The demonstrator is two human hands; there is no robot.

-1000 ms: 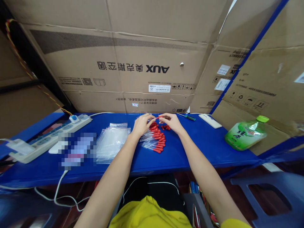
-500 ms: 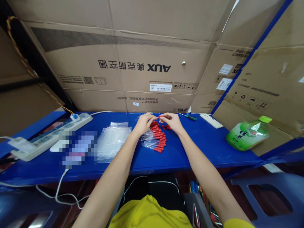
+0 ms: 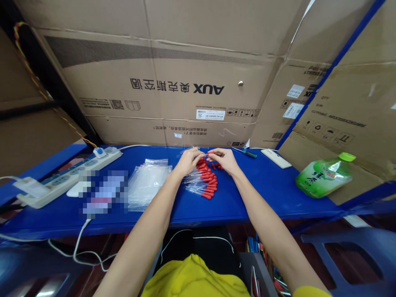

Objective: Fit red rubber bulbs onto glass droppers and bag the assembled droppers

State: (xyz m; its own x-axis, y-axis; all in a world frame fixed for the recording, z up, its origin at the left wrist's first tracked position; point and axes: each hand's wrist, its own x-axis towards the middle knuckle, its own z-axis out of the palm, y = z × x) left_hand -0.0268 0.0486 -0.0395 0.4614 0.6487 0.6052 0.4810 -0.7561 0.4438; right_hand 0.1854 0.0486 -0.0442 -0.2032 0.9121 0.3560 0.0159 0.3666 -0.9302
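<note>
My left hand (image 3: 188,161) is closed in a pinch over the back of the blue table. Some clear plastic shows just beyond its fingers, and what it pinches is too small to make out. Facing it a short gap away, my right hand (image 3: 225,160) pinches a small red piece (image 3: 211,153) between thumb and fingers. Below and between both hands lies a curved fan of slim clear pieces with red ends (image 3: 208,181), the red ends turned right. Several loose red pieces (image 3: 217,166) rest beside the fan, under my right hand.
Clear zip bags (image 3: 148,185) are stacked left of my left forearm. Farther left are a blurred-out phone (image 3: 105,192) and a white power strip (image 3: 83,167). A screwdriver (image 3: 249,154), a white flat object (image 3: 276,158) and a green bottle (image 3: 323,176) lie right. Cardboard (image 3: 173,53) walls the back.
The view has shifted very slightly. Both hands keep almost the same pose, with the red piece still in my right fingers.
</note>
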